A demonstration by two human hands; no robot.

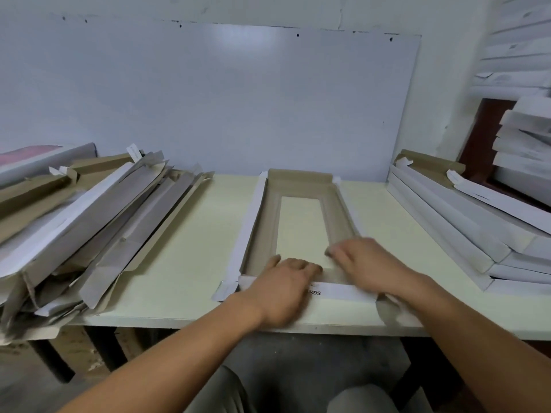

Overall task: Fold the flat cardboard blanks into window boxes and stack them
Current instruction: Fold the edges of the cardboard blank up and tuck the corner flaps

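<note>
A long cardboard window box blank (269, 210) lies lengthwise on the pale table (190, 234), brown inside up, with a rectangular window cut in its middle. Its far end flap and left side stand partly raised. My left hand (283, 289) presses down on the near end of the blank, fingers bent over the near white flap. My right hand (366, 260) rests on the right near corner, fingers on the right side wall. A pile of flat blanks (89, 222) lies on the left. Folded white boxes (465, 228) are stacked on the right.
A white board (208, 99) leans on the wall behind the table. More white boxes (524, 138) are piled at the far right by a dark red frame. Cardboard cartons stand under the table on the left. My knees show below the table's front edge.
</note>
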